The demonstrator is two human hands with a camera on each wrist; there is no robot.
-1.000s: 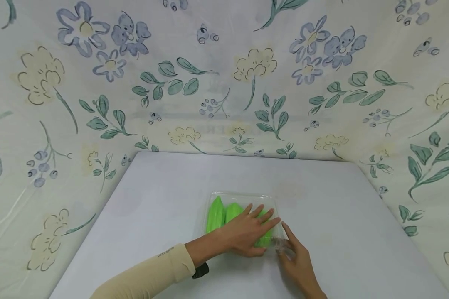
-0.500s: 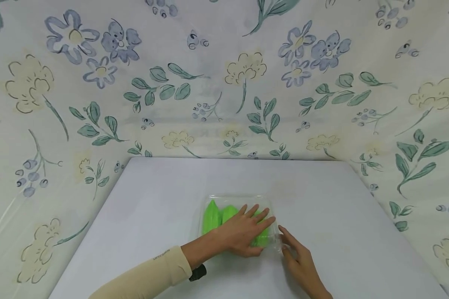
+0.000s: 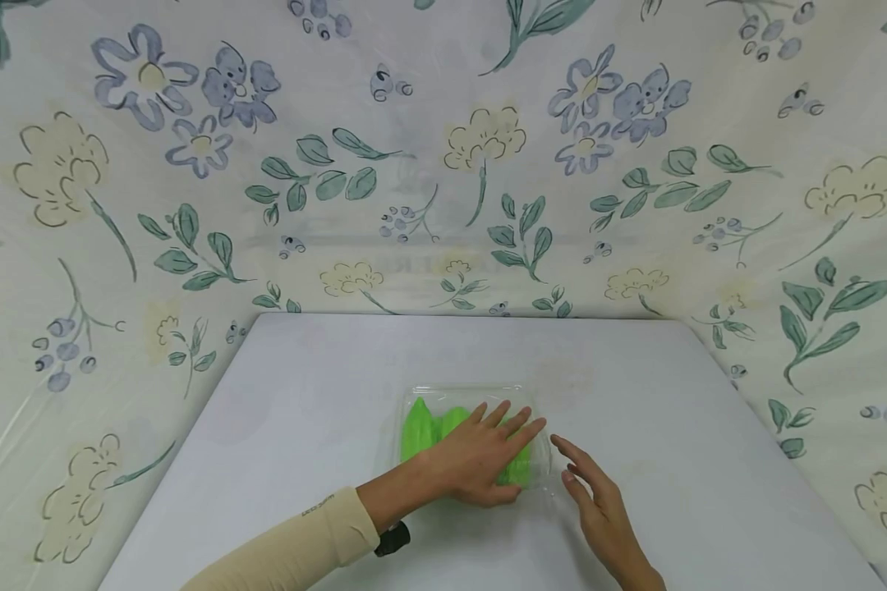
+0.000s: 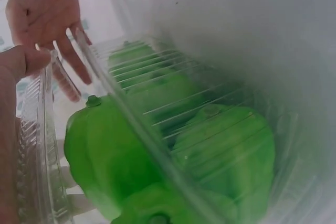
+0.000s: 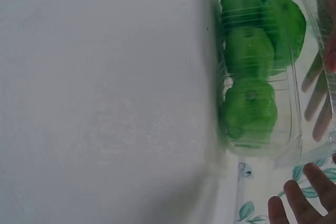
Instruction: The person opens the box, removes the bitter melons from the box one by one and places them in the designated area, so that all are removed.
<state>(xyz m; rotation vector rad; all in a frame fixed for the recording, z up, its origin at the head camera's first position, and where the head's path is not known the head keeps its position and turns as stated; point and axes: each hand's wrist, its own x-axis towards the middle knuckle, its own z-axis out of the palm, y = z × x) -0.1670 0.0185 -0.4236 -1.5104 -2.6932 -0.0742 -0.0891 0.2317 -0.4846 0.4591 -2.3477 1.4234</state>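
Note:
A clear plastic hinged box (image 3: 480, 391) holding several bright green, ridged fruit-like pieces (image 3: 418, 431) sits on the white table. My left hand (image 3: 480, 461) lies over its lid, fingers straight and spread. In the left wrist view, a gap shows between the lid (image 4: 39, 145) and the tray rim (image 4: 131, 114), with the green pieces (image 4: 110, 156) behind it. Off the box's near right corner is my right hand (image 3: 602, 513), holding nothing, its fingers loosely bent. Its fingers (image 5: 302, 198) appear below the box in the right wrist view. My left forearm hides part of the box.
The white table (image 3: 318, 361) extends around the box on all sides. A flower-patterned sheet (image 3: 429, 197) hangs behind the table and along its sides. A small black device (image 3: 393, 539) is on the underside of my left wrist.
My right hand has let go of the plastic at the box's near right corner and drawn slightly away to the right. The left hand stays on the lid. The head view has shifted a little.

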